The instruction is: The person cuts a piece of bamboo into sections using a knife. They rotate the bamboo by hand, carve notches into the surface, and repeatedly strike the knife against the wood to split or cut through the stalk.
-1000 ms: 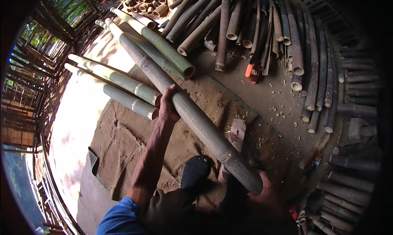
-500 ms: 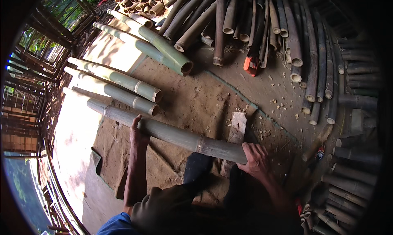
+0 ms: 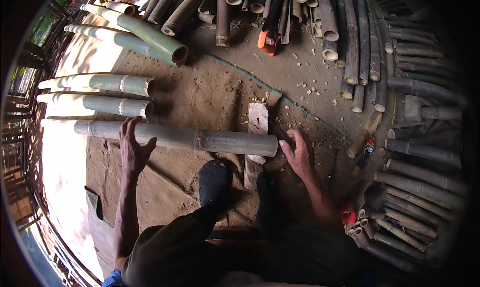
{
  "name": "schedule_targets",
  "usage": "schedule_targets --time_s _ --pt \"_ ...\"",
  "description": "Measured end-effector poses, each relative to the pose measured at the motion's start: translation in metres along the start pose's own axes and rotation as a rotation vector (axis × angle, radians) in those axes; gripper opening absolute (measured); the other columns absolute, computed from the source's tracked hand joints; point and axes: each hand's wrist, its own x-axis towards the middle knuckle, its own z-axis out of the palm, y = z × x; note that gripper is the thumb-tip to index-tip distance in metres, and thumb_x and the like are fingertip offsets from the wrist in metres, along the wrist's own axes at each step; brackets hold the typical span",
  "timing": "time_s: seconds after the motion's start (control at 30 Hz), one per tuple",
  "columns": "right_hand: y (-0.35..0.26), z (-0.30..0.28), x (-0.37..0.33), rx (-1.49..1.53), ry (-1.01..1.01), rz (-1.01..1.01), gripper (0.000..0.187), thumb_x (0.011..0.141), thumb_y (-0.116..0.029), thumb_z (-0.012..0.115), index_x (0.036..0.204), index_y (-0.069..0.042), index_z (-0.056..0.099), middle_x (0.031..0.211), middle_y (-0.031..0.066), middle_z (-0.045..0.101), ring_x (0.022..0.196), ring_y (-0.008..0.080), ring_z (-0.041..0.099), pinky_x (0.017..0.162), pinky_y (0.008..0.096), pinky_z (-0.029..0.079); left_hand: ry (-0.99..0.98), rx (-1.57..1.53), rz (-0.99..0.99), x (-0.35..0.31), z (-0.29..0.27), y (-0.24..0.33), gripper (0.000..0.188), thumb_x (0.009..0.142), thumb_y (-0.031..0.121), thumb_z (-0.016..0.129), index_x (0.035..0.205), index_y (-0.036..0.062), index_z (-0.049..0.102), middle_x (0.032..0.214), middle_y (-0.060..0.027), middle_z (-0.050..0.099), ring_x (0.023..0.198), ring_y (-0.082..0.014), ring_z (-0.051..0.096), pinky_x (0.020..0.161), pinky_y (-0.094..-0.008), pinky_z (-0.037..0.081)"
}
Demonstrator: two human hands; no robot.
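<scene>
A long grey-green bamboo pole (image 3: 227, 142) lies crosswise in front of me, its right end over a pale wooden block (image 3: 258, 118) on the ground. My left hand (image 3: 133, 146) is open at the pole's near side, fingers spread and overlapping it; whether they touch it I cannot tell. Just past the pole's cut right end, my right hand (image 3: 301, 154) hangs open, thumb and fingers apart, with nothing in it. My dark-covered feet (image 3: 215, 181) stand on the near side of the pole, by the block.
More green bamboo poles (image 3: 120, 106) lie at the left. Dark bamboo is stacked at the back and along the right (image 3: 425, 179). An orange-and-black tool (image 3: 267, 42) leans among the far poles. Wood chips litter the ground by a green-edged brown mat (image 3: 175, 82).
Both hands have loosened from the bamboo pole. It now lies lower and more level across the block, and my right hand has come off its end. The whole view has shifted.
</scene>
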Motion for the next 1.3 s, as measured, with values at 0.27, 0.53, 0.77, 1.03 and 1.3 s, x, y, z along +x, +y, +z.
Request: schedule_targets --time_s 0.27,0.53,0.77,1.03,1.3 --pt "0.071 -0.009 -0.09 -0.189 -0.346 0.346 0.063 0.083 -0.03 0.09 0.125 0.0 0.053 0.121 0.0295 0.06 0.119 0.0513 0.061 0.097 0.0574 0.052 -0.853 0.286 0.381 0.053 0.069 0.078 0.081 0.058 0.025 0.1 0.132 0.0155 0.069 0.13 -0.0091 0.072 0.127 -0.0311 0.066 0.102 -0.0478 0.054" --pt "0.105 0.0 -0.129 0.05 -0.142 0.284 0.043 0.098 -0.02 0.07 0.132 -0.001 0.053 0.103 0.0252 0.064 0.099 0.0449 0.068 0.087 0.0524 0.056 -1.01 0.199 0.248 0.059 0.099 0.075 0.05 0.059 0.017 0.096 0.103 0.0146 0.071 0.088 -0.0043 0.076 0.077 -0.0252 0.072 0.069 -0.0418 0.057" --pt "0.028 -0.033 -0.113 1.011 -0.277 0.639 0.036 0.101 -0.02 0.069 0.13 -0.005 0.055 0.096 0.0082 0.067 0.073 0.0129 0.065 0.064 0.0331 0.055 -0.693 0.281 0.45 0.038 0.09 0.042 0.055 0.058 0.017 0.096 0.106 0.015 0.07 0.09 -0.0022 0.072 0.082 -0.023 0.069 0.077 -0.042 0.057" --pt "-0.004 -0.037 -0.056 0.129 -0.235 0.015 0.047 0.103 -0.03 0.073 0.131 0.003 0.056 0.098 0.0255 0.067 0.083 0.0433 0.07 0.075 0.0503 0.056 -0.946 0.282 0.303 0.056 0.077 0.054 0.055 0.057 0.018 0.097 0.106 0.0143 0.071 0.09 -0.0046 0.075 0.081 -0.0244 0.072 0.073 -0.0426 0.06" --pt "-0.083 -0.085 -0.031 0.009 -0.029 -0.299 0.031 0.101 -0.02 0.078 0.118 0.0 0.062 0.092 0.0184 0.071 0.079 0.0359 0.074 0.067 0.0446 0.059 -0.82 0.197 0.31 0.043 0.094 0.043 0.051 0.058 0.016 0.096 0.103 0.0141 0.072 0.09 -0.0046 0.075 0.079 -0.0229 0.073 0.069 -0.0423 0.061"
